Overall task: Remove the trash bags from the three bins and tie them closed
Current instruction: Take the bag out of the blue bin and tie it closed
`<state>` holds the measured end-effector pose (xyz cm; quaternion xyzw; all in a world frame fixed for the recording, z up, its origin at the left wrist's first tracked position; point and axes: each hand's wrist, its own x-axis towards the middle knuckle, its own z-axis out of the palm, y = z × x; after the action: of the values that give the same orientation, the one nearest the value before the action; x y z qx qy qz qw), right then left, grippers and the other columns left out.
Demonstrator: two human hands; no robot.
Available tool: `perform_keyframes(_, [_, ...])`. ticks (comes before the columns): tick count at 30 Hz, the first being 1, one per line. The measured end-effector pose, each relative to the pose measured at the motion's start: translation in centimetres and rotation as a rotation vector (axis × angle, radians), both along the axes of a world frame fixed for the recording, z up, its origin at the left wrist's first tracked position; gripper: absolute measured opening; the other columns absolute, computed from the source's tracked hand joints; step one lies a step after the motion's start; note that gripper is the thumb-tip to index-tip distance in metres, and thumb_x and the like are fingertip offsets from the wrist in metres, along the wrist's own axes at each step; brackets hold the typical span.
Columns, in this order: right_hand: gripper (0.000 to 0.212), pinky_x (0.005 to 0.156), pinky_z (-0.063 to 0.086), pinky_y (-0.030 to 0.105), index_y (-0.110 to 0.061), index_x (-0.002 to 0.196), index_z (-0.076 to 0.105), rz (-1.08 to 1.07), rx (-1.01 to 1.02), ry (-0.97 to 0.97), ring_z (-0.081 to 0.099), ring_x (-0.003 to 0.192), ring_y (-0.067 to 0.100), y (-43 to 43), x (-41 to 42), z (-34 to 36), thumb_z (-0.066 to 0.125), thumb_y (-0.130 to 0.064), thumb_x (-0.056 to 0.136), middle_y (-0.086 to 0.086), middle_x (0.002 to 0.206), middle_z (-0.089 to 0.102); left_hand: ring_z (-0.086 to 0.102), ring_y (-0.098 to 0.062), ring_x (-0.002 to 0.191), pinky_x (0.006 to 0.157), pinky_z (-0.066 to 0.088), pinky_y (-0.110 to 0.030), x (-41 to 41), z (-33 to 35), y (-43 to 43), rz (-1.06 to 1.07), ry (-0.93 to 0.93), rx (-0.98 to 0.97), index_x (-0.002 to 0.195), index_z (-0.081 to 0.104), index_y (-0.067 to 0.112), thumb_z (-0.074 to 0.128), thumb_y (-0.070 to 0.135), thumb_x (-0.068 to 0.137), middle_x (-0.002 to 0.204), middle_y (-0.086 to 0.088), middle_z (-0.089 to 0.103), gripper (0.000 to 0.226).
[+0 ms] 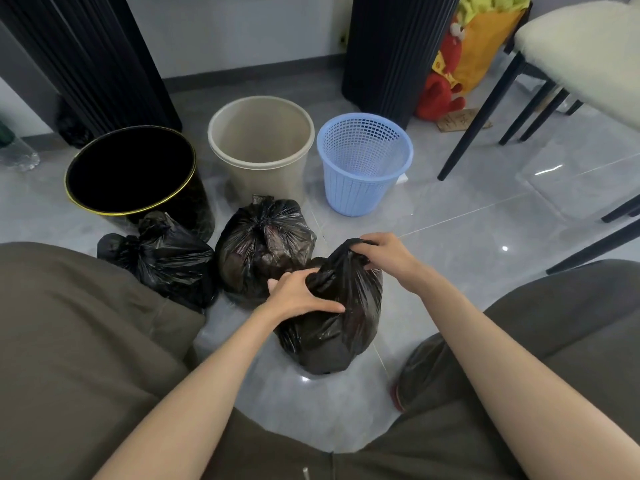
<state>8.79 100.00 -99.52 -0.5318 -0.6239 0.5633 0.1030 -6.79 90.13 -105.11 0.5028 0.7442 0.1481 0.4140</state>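
Glossy grey tiled floor [485, 220] lit by small reflections, pale wall [225, 29] edged with dark skirting [249, 72], dark fluted panels [391, 53] stood left and right, white fluffy-seated chair [581, 57] on black legs, red plush toy [440, 88] propped against a yellow bag [485, 46].

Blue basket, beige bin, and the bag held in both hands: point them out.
blue basket [356, 192]: head view, ribbed front wall.
beige bin [263, 180]: head view, front wall below rim.
held bag [332, 337]: head view, bulging lower side.

The glossy grey tiled floor [485, 237] carries, in a row, a round black bin with a gold rim [198, 210], a round beige plastic bin [263, 174] and a light blue plastic mesh basket [356, 190], with three black plastic trash bags in front: the left bag [166, 263], the middle bag [263, 247] and the nearest bag [329, 334].
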Motion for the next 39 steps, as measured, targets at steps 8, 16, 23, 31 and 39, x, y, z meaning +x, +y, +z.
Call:
perform_keyframes(8, [0.019, 0.081, 0.050, 0.031, 0.001, 0.091, 0.069, -0.172, -0.250, 0.260, 0.060, 0.077, 0.021, -1.2, -0.8, -0.9, 0.057, -0.014, 0.090, 0.013, 0.088, 0.067, 0.049, -0.012, 0.120, 0.094, 0.023, -0.030, 1.5, -0.4, 0.7, 0.256, -0.223, 0.090, 0.118, 0.054, 0.042, 0.082, 0.053, 0.054, 0.116, 0.013, 0.063, 0.071])
perform_keyframes(16, [0.014, 0.067, 0.051, 0.020, -0.009, 0.083, 0.072, -0.027, -0.031, 0.176, 0.062, 0.068, 0.008, -1.5, -1.4, 0.4, 0.061, -0.016, 0.088, 0.005, 0.078, 0.070, 0.051, -0.020, 0.115, 0.087, 0.029, -0.036, 1.8, -1.5, 0.8, 0.295, -0.175, -0.027, 0.097, 0.062, 0.024, 0.055, 0.074, 0.046, 0.107, 0.001, 0.064, 0.071])
perform_keyframes(23, [0.014, 0.084, 0.044, 0.021, -0.019, 0.098, 0.069, -0.190, -0.224, 0.422, 0.060, 0.096, 0.006, -0.6, 0.7, -1.5, 0.059, -0.024, 0.090, -0.008, 0.096, 0.070, 0.058, -0.015, 0.101, 0.107, 0.034, -0.040, 0.6, -1.3, 1.1, 0.467, -0.345, 0.017, 0.080, 0.070, 0.030, 0.073, 0.056, 0.064, 0.088, 0.014, 0.066, 0.030])
perform_keyframes(31, [0.032, 0.088, 0.054, 0.028, -0.020, 0.112, 0.062, 0.103, -0.247, 0.194, 0.068, 0.100, 0.014, -2.2, 0.1, -2.9, 0.069, -0.032, 0.083, 0.001, 0.110, 0.070, 0.065, -0.018, 0.093, 0.087, 0.050, -0.028, 0.2, -1.1, 1.1, 0.495, -0.541, -0.043, 0.110, 0.068, 0.010, 0.076, 0.029, 0.076, 0.102, -0.003, 0.070, 0.040])
perform_keyframes(39, [0.034, 0.089, 0.055, 0.030, -0.009, 0.114, 0.065, -0.279, -0.364, 0.490, 0.068, 0.097, 0.016, -2.5, -1.8, -4.1, 0.039, -0.027, 0.101, 0.003, 0.106, 0.072, 0.067, -0.021, 0.094, 0.085, 0.052, -0.029, 0.0, -0.7, 1.2, 0.446, -0.630, 0.014, 0.101, 0.069, 0.010, 0.075, 0.023, 0.078, 0.097, -0.006, 0.072, 0.027])
